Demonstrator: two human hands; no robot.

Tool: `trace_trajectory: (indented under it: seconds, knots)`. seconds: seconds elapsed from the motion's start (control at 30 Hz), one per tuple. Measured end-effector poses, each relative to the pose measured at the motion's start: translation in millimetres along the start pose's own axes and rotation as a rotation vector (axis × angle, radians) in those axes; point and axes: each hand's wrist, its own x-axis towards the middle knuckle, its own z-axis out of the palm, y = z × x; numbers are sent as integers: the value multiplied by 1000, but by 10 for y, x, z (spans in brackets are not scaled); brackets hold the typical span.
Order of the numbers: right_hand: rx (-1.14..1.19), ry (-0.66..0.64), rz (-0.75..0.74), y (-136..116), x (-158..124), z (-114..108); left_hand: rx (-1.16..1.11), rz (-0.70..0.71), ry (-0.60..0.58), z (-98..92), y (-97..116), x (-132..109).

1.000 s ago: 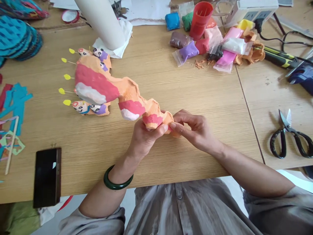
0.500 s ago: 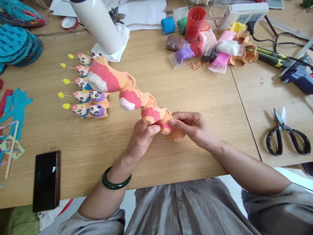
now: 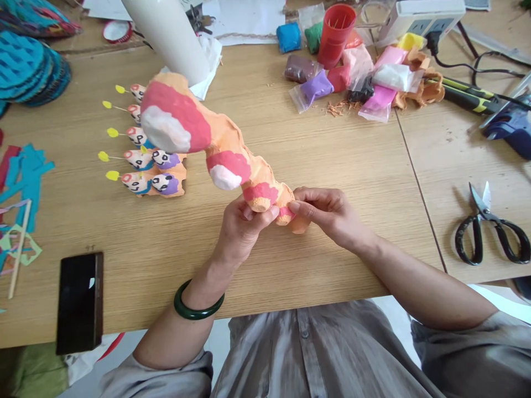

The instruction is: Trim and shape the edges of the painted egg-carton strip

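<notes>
Both hands hold an orange egg-carton strip (image 3: pixel 226 130) above the table, its far end raised toward the upper left. Red clay bands its cups, and the two farthest cups have white clay tips. My left hand (image 3: pixel 244 229) is closed on the strip's near part, thumb beside the third and fourth cups. At the near end, my right hand (image 3: pixel 332 213) pinches the edge by the red band of the small cup. Some fingertips are hidden behind the strip. Beyond it stands a decorated egg-carton piece (image 3: pixel 153 171) with clay faces and yellow-tipped sticks, partly covered by the strip.
Clay packets (image 3: pixel 317 88) and a red cup (image 3: pixel 337 36) of sticks lie at the back. Black-handled scissors (image 3: pixel 489 224) and a glue gun (image 3: pixel 512 130) are on the right. On the left are a phone (image 3: pixel 78 301) and paper scraps (image 3: pixel 27 171); a white bottle (image 3: pixel 170 38) stands behind.
The strip's far end has risen toward the camera and now hides more of the decorated piece. My left hand has shifted slightly right and up; both hands keep their hold.
</notes>
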Motion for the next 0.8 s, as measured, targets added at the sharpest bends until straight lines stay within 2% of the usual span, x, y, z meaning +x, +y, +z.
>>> trace_trajectory:
  seconds: [0.17, 0.37, 0.53, 0.8]
  knots:
    - [32, -31, 56, 9, 12, -8, -12, 6, -14, -10, 3, 1]
    - [2, -6, 17, 25, 5, -11, -11, -29, -90, 17, 63, 5]
    - [-45, -4, -72, 38, 3, -7, 32, -10, 13, 14, 9, 5]
    - [-23, -37, -25, 34, 0, 1, 190, 164, 133, 29, -21, -23]
